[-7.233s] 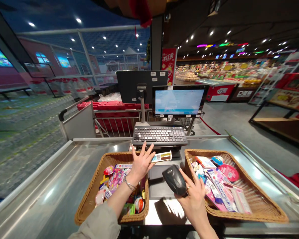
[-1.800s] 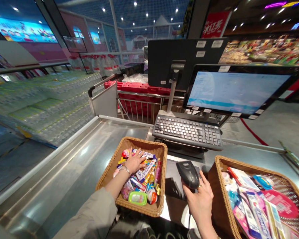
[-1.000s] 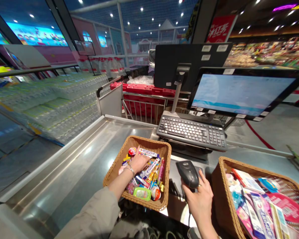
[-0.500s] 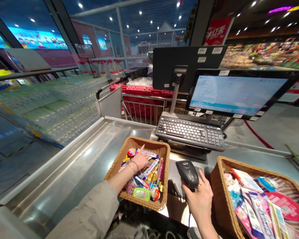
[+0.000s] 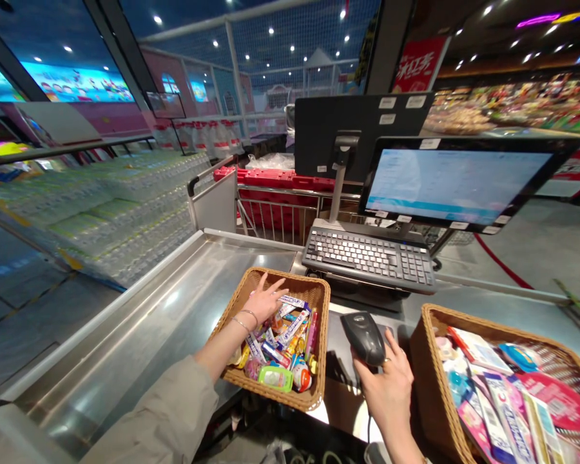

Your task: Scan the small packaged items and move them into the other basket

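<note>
My left hand (image 5: pixel 263 303) is over the far left part of a wicker basket (image 5: pixel 325 335), its fingers spread above the goods inside. Among those goods are white-and-blue toothpaste-like sticks (image 5: pixel 292 327), a lime-green plastic pack (image 5: pixel 275 379) and a round red-and-white egg-shaped pack (image 5: pixel 301 377). The fingers partly cover the items beneath, and I cannot tell whether they touch any. In my right hand (image 5: pixel 386 380) is a black barcode scanner (image 5: pixel 364 338), its head pointing away from me. The scanner's cable hangs below that hand.
A second wicker basket (image 5: pixel 428 361) with boxes and packs stands at the right. Behind the scanner are a keyboard (image 5: pixel 367 254) and a lit monitor (image 5: pixel 457 183). Both baskets rest on a metal counter (image 5: pixel 169 309). A shopping cart (image 5: pixel 275 209) stands beyond it.
My left hand has lifted and shifted slightly left, its fingers spreading wider, uncovering more of the goods. My right hand with the barcode scanner stays in place.
</note>
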Demonstrator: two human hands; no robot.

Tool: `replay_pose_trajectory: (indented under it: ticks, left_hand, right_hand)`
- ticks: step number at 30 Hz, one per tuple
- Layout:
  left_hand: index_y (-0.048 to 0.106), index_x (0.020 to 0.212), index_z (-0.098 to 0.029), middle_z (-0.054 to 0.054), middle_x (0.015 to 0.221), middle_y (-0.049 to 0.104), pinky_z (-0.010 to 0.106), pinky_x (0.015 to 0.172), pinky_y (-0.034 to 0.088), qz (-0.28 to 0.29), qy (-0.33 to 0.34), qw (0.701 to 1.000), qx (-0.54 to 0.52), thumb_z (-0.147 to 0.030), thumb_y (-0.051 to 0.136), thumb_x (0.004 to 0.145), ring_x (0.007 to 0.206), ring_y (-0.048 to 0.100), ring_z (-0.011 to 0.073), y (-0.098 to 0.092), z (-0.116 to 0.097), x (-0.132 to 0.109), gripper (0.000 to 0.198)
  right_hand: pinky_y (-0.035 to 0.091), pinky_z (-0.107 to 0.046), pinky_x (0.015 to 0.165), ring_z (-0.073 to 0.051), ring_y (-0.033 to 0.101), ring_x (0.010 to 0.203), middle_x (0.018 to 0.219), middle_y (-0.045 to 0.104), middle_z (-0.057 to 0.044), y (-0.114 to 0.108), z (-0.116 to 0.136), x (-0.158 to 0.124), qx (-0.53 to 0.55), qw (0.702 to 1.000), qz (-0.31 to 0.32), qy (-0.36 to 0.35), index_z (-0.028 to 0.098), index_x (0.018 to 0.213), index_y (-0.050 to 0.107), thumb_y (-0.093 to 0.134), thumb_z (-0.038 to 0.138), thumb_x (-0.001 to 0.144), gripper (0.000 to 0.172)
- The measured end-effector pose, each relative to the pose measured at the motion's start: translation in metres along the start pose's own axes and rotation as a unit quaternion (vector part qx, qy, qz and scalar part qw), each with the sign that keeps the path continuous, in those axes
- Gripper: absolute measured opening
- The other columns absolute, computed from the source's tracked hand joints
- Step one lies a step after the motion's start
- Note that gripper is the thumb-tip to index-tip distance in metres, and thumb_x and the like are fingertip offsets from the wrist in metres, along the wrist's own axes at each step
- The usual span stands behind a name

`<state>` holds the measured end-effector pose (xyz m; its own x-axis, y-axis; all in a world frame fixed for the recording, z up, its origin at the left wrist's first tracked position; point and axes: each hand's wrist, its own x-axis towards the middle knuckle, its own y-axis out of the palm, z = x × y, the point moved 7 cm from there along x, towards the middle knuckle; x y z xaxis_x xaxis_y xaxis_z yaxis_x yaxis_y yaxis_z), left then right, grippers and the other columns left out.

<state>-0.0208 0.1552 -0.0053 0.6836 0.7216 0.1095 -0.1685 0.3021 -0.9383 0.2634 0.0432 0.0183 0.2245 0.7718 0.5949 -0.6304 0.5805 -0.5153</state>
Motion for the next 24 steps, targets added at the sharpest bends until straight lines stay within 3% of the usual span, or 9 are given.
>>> replay_pose_trajectory:
  ticks: [7, 15, 24]
  left_hand:
    - [0.070, 0.092, -0.026, 0.004, 0.144, 0.052, 0.075, 0.107, -0.013, -0.047, -0.110, 0.992, -0.039, -0.034, 0.070, 0.082, 0.144, 0.028, 0.0331, -0.026, 0.014, -0.016, 0.013]
    - [0.070, 0.096, -0.026, 0.008, 0.145, 0.050, 0.081, 0.105, -0.005, -0.131, -0.201, 0.968, -0.074, -0.035, 0.072, 0.080, 0.143, 0.027, 0.0388, -0.056, 0.003, -0.025, 0.018]
    - [0.070, 0.096, -0.027, 0.005, 0.146, 0.050, 0.080, 0.107, -0.002, -0.202, -0.284, 0.932, -0.103, -0.029, 0.067, 0.083, 0.146, 0.020, 0.0392, -0.073, -0.010, -0.026, 0.013]
  right_hand:
    - [0.038, -0.053, 0.102, -0.033, 0.052, 0.124, 0.107, 0.071, -0.013, 0.006, -0.001, -0.004, 0.009, 1.000, 0.013, 0.008, 0.017, 0.090, 0.071, 0.061, 0.049, 0.079, 0.035]
    - [0.036, -0.055, 0.102, -0.034, 0.050, 0.126, 0.108, 0.070, -0.013, 0.002, 0.004, -0.002, -0.003, 1.000, 0.022, -0.007, 0.018, 0.093, 0.069, 0.060, 0.047, 0.079, 0.034]
    - [0.027, -0.057, 0.108, -0.035, 0.047, 0.129, 0.113, 0.069, -0.012, -0.001, 0.008, -0.002, -0.028, 0.999, 0.033, -0.015, 0.021, 0.101, 0.067, 0.061, 0.048, 0.076, 0.037]
